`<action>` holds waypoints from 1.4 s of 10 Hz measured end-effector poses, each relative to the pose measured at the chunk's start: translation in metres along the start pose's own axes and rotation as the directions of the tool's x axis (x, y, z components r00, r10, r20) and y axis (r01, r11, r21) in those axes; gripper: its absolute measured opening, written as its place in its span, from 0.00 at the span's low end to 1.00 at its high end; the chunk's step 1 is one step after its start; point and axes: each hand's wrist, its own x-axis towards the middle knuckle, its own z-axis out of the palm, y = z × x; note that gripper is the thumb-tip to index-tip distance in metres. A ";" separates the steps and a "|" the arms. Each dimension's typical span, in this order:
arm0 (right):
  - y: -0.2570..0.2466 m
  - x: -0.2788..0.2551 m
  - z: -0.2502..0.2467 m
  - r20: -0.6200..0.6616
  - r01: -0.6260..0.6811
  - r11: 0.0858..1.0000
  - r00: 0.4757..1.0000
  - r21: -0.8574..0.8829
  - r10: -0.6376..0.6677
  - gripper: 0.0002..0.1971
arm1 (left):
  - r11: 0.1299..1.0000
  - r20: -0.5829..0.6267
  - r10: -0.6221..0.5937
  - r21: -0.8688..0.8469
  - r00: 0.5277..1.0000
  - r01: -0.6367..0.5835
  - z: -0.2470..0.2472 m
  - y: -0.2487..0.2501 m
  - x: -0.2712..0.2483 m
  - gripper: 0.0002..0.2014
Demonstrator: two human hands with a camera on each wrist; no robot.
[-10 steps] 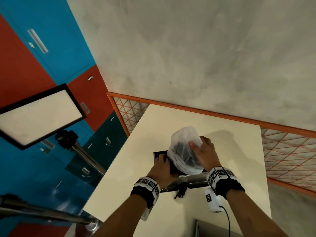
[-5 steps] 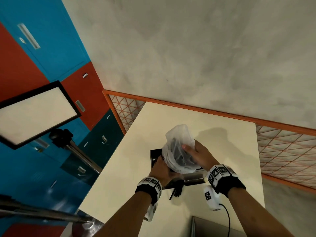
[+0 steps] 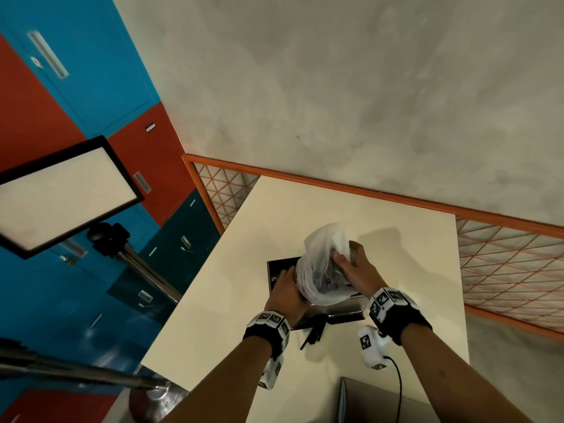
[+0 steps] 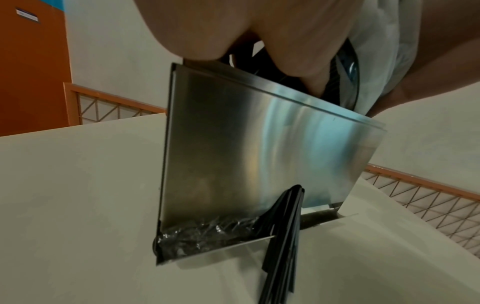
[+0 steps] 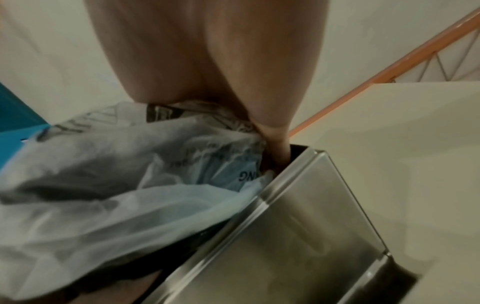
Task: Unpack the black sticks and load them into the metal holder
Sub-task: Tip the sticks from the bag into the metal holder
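Note:
A stainless metal holder (image 3: 279, 265) stands on the cream table (image 3: 396, 239). A white plastic bag (image 3: 320, 254) is held mouth-down into its open top, and dark sticks show through it. My left hand (image 3: 287, 290) grips the bag's lower end at the holder's rim; its fingers (image 4: 293, 51) curl over the top edge of the holder (image 4: 259, 154). My right hand (image 3: 351, 265) grips the bag (image 5: 116, 185) from the right, one finger (image 5: 279, 148) reaching inside the holder (image 5: 311, 236). A bunch of black sticks (image 3: 314, 331) pokes out of the holder's bottom slot (image 4: 283, 236).
Crumpled clear wrap (image 4: 207, 232) lies in the holder's bottom tray. A grey box (image 3: 366, 401) sits at the table's near edge beside a black cable (image 3: 398, 380). An orange mesh railing (image 3: 366, 190) runs behind the table. A light panel (image 3: 61, 193) on a stand is at left.
My right hand has shifted its grip higher on the bag, which now looks more crumpled. The left hand stays at the holder's rim; the sticks at the bottom slot have not moved.

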 end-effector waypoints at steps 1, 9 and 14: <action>0.006 0.010 0.002 0.023 -0.089 0.996 0.996 0.025 0.089 0.40 | 0.996 0.015 0.038 0.082 0.999 -0.039 -0.001 0.003 0.001 0.37; -0.005 0.023 0.017 0.029 -0.201 0.935 0.979 0.291 0.202 0.31 | 0.997 0.024 0.041 -0.067 0.999 -0.039 0.004 -0.004 0.008 0.36; -0.017 -0.009 -0.013 -0.426 0.081 0.991 0.897 -0.106 -0.119 0.09 | 0.998 0.143 0.063 -0.019 0.988 -0.060 -0.009 0.024 0.013 0.40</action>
